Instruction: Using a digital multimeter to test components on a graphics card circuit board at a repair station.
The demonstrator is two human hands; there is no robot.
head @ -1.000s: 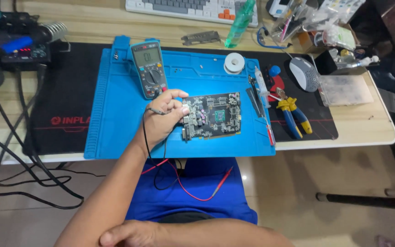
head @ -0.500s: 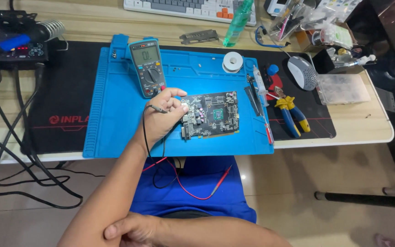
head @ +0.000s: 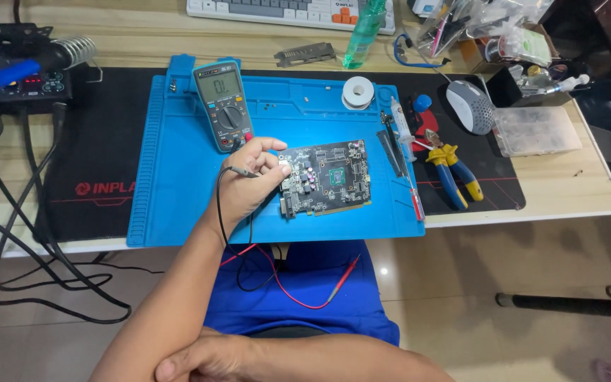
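Fingers of the left hand pinch a black probe, its tip touching the left edge of a dark circuit board lying just right of them on a blue mat. Just above the fingers stands a multimeter. The right hand rests against the left forearm, fingers curled together, holding nothing. Below the counter edge dangles a red probe.

Pale wooden desk above glossy beige tiled floor, a light glint on it.
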